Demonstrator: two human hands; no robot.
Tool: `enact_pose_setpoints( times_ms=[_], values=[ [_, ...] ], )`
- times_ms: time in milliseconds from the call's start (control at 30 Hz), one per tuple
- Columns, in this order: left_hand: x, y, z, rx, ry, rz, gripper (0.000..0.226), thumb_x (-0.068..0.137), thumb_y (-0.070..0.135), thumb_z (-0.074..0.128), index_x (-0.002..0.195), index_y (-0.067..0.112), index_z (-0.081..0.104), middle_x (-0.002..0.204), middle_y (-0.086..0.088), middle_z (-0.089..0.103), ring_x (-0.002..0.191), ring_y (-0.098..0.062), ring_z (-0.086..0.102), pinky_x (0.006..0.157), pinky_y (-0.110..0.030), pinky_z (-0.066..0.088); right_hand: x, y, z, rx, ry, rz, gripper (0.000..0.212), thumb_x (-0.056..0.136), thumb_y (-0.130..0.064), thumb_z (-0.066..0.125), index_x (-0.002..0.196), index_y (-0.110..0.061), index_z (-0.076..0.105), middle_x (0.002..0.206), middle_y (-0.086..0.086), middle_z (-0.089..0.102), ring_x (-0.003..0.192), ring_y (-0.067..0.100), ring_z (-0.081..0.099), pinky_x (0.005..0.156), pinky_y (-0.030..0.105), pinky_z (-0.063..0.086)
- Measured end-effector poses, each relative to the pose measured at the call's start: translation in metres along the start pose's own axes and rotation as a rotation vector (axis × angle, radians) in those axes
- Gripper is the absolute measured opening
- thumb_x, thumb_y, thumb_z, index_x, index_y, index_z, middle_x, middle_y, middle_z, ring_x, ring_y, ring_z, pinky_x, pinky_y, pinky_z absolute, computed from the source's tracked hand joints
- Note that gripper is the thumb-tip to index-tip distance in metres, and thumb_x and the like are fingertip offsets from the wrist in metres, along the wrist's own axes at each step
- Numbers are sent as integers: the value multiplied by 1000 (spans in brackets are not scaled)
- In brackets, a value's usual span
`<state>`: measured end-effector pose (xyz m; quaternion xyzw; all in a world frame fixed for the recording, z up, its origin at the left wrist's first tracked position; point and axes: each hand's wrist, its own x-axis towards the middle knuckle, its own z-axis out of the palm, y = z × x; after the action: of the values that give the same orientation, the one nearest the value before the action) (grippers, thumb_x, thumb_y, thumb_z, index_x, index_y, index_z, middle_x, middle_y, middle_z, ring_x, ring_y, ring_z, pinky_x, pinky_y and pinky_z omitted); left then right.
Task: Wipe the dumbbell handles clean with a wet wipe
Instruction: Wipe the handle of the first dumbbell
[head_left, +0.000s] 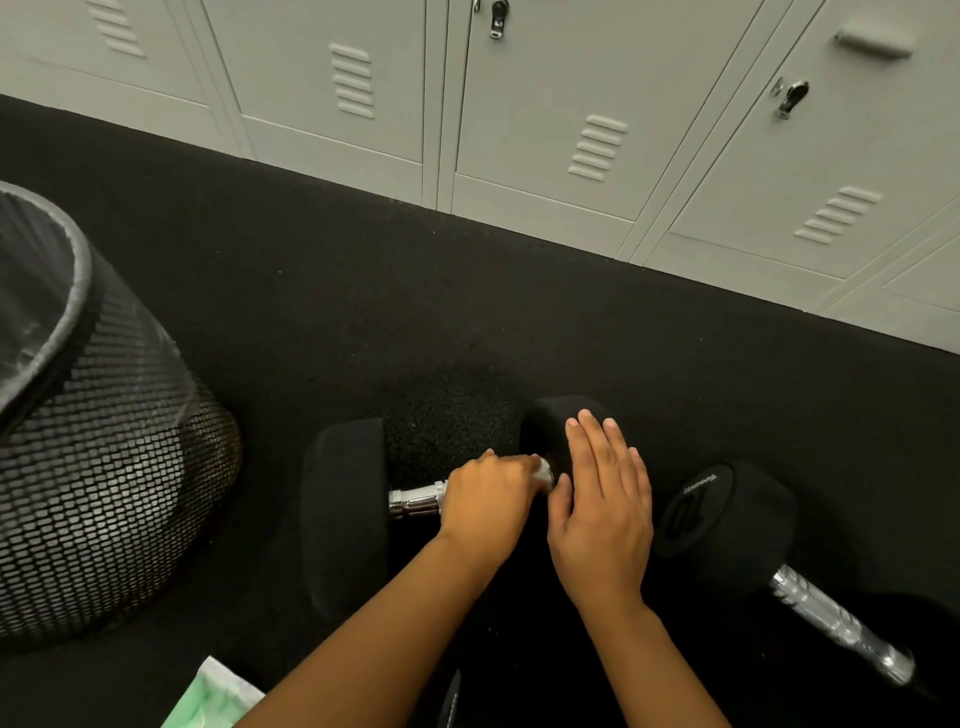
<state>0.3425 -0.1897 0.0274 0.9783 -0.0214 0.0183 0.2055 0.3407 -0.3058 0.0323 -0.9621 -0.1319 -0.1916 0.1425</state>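
My left hand (488, 501) is curled around the near dumbbell's handle (418, 500), a bit of white wipe (544, 472) showing at its fingertips. My right hand (602, 512) lies flat and open on that dumbbell's right head (558, 423), gripping nothing. A second dumbbell (727, 519) lies just right. Bin (104, 467) well left; lockers (571, 130) edge the open floor (415, 312) beyond.

Open floor (467, 322) beyond the dumbbells; mesh bin (104, 467) crowds left.

Black rubber floor (467, 291) carries two dumbbells (343, 514) (727, 525), a mesh bin (119, 499) and a wipe packet (213, 699).
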Motion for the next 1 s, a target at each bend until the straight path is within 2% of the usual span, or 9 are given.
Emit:
enact_pose_setpoints(
  times_ms=[100, 167, 233, 367, 500, 667, 833, 900, 1000],
  values=[
    [-10, -12, 13, 3, 96, 147, 21, 78, 12, 67, 98, 13, 72, 92, -4, 73, 86, -21, 69, 79, -36, 54, 1, 0, 0, 0, 3, -2, 49, 87, -17, 39, 134, -8, 45, 141, 7, 44, 135, 20, 30, 111, 36, 20],
    [-23, -18, 13, 53, 169, 219, 33, 77, 10, 49, 101, 7, 71, 100, -9, 71, 92, -18, 68, 86, -35, 51, 0, 0, 0, 1, 8, -6, 48, 88, -18, 39, 135, -8, 44, 141, 7, 44, 135, 20, 30, 111, 36, 20],
    [-34, -21, 11, 68, 198, 204, 41, 76, 10, 40, 103, 4, 71, 103, -11, 70, 94, -20, 68, 87, -37, 50, -1, 1, 0, 3, 15, -8, 48, 88, -17, 39, 135, -9, 44, 141, 6, 43, 136, 19, 29, 111, 36, 19],
    [-30, -19, 16, 46, 225, 156, 31, 69, 1, 68, 100, 1, 71, 101, -14, 70, 92, -24, 68, 88, -40, 47, -2, 1, 1, 1, 13, 0, 48, 88, -17, 38, 135, -9, 44, 142, 6, 43, 136, 20, 29, 111, 37, 20],
    [-16, 4, 23, -4, 126, 198, 45, 75, 14, 35, 98, 5, 72, 100, -12, 71, 91, -21, 69, 83, -34, 52, 1, 0, 1, 4, 18, 7, 47, 88, -18, 38, 133, -8, 46, 140, 7, 45, 135, 20, 30, 111, 36, 19],
    [-23, -15, 11, -65, 99, 236, 44, 78, 17, 38, 110, 10, 68, 108, -8, 69, 97, -18, 67, 86, -29, 50, 0, 1, 1, -3, 10, 0, 48, 87, -18, 39, 135, -9, 45, 142, 5, 44, 135, 20, 30, 111, 36, 20],
    [-17, -9, 14, -97, 99, 205, 40, 80, 17, 39, 105, 8, 70, 108, -9, 69, 96, -19, 67, 89, -32, 48, 0, 1, 2, -6, 12, 1, 48, 87, -17, 39, 134, -9, 45, 141, 6, 44, 135, 20, 30, 110, 38, 22],
    [-19, -8, 18, -94, 120, 263, 40, 81, 15, 40, 107, 6, 69, 111, -9, 68, 102, -20, 65, 95, -30, 43, 1, 1, 2, -2, 15, 0, 48, 87, -17, 39, 134, -9, 46, 141, 6, 44, 135, 20, 31, 111, 37, 21],
    [-26, -12, 18, -54, 101, 380, 40, 81, 11, 40, 109, 3, 67, 114, -11, 66, 106, -23, 63, 94, -34, 46, 1, 0, 2, 7, 24, 2, 47, 88, -18, 38, 133, -8, 48, 141, 6, 45, 135, 20, 31, 111, 36, 21]
  ],
)
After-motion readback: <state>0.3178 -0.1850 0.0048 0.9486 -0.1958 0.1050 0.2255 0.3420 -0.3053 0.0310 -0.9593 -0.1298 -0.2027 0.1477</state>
